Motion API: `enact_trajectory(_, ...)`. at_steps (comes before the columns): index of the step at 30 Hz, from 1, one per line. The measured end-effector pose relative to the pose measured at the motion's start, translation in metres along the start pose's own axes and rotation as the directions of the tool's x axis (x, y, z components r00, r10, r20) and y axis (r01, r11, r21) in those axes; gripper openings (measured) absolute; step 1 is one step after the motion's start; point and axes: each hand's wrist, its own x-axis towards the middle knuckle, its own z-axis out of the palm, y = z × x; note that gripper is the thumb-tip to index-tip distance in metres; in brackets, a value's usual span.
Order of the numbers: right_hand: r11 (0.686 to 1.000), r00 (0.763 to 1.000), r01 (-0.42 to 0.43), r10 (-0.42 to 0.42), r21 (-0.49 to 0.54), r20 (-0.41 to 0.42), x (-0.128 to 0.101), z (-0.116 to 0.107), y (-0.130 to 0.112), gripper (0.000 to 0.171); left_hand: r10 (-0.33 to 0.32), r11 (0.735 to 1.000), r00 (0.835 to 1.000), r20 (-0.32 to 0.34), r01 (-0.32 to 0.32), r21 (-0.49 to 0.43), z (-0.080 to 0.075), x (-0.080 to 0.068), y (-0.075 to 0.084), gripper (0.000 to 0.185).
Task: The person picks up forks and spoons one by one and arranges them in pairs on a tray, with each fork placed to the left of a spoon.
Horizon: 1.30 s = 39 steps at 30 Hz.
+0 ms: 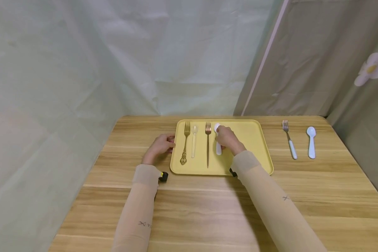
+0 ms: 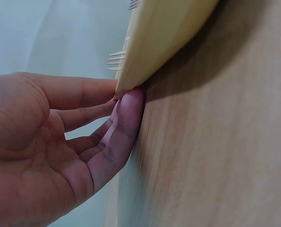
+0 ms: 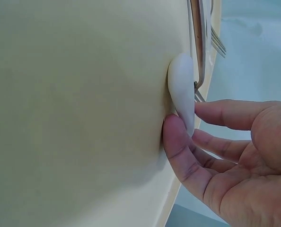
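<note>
A yellow tray (image 1: 248,140) lies on the wooden table (image 1: 207,210). In it, side by side from left to right, are a gold ornate fork (image 1: 185,143), a cream spoon (image 1: 193,143), a copper fork (image 1: 208,147) and a white spoon (image 1: 218,149). My right hand (image 1: 221,135) rests over the white spoon's upper part. In the right wrist view its thumb (image 3: 176,137) touches the white spoon (image 3: 182,90) and the fingers are extended, not curled round it. My left hand (image 1: 171,141) touches the tray's left rim (image 2: 131,80) with its thumb (image 2: 128,109), the fingers straight.
On the bare table right of the tray lie a fork with a pale blue handle (image 1: 289,140) and a pale blue spoon (image 1: 311,141). Curtains hang close behind and at both sides. The tray's right half holds nothing.
</note>
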Motion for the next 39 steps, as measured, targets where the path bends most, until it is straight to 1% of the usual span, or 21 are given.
enact_trajectory(11,0.999,0.999,0.041,-0.041,0.008,-0.002,-0.0033,0.0004,0.0024,0.046,0.004,1.0,1.0,-0.004,-0.004,0.012,0.0005,0.001,-0.0008,0.055)
enact_trajectory(26,0.999,0.999,0.037,-0.038,-0.013,-0.011,-0.0034,0.0005,0.0007,0.044,0.011,1.0,1.0,-0.009,-0.011,0.023,0.0004,0.0008,-0.0008,0.055)
enact_trajectory(32,1.0,1.0,0.022,-0.023,-0.01,-0.006,-0.0034,-0.0004,0.0008,0.047,0.01,1.0,1.0,-0.006,-0.01,0.02,-0.0005,0.002,-0.0017,0.054)
enact_trajectory(39,1.0,0.999,0.028,-0.028,-0.003,-0.019,-0.0063,-0.0058,0.0006,0.05,0.012,1.0,1.0,-0.005,-0.012,0.015,-0.0001,0.0007,-0.0018,0.054)
